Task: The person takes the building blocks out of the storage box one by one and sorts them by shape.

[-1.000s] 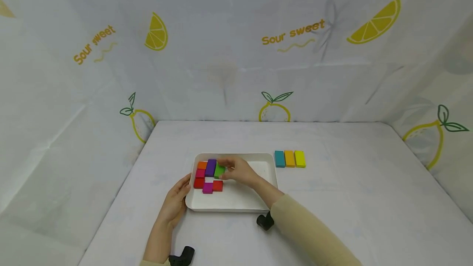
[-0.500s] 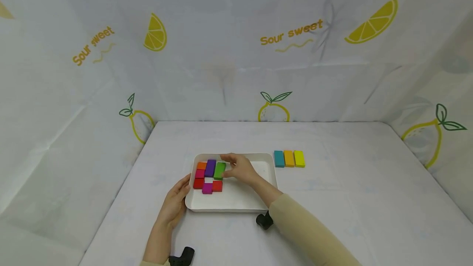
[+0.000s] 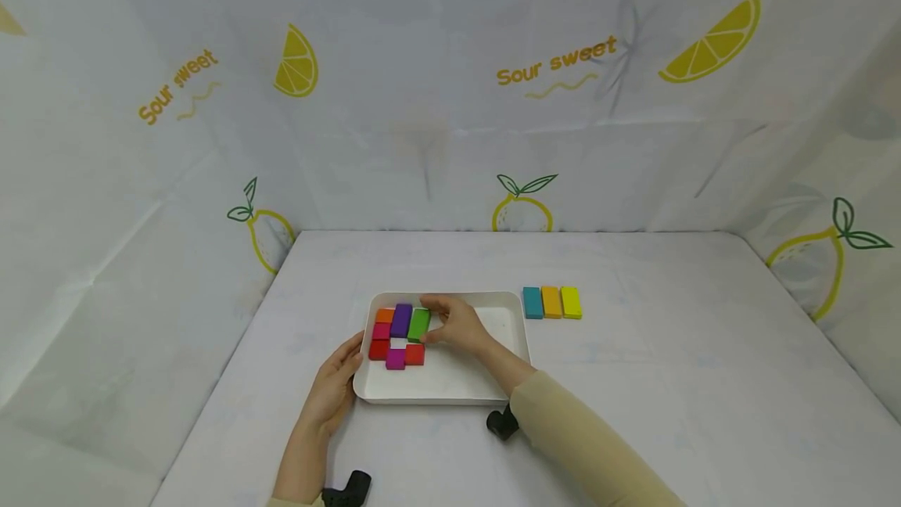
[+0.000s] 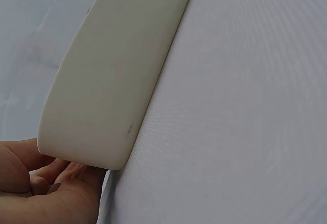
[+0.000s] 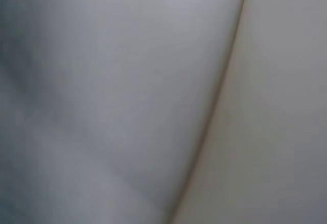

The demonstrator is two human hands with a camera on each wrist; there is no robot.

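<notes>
A shallow white tray lies on the table with several small coloured blocks grouped at its left end. My left hand holds the tray's left side; in the left wrist view the fingers of this left hand are bent around the tray's corner. Over the tray, my right hand has its thumb at the near corner of a green block and its index fingertip just beyond the block's far end. The green block sits right of a purple block. The right wrist view is blurred and shows neither the hand nor the blocks.
Teal, orange and yellow blocks stand in a row beyond the tray's right corner. In the tray lie red, pink, magenta, white and orange blocks. A lemon-printed cloth rises behind the table.
My right fingers, which pinched the green block a second ago, have spread and drawn back slightly, uncovering its top. The left hand and the tray stay put.
</notes>
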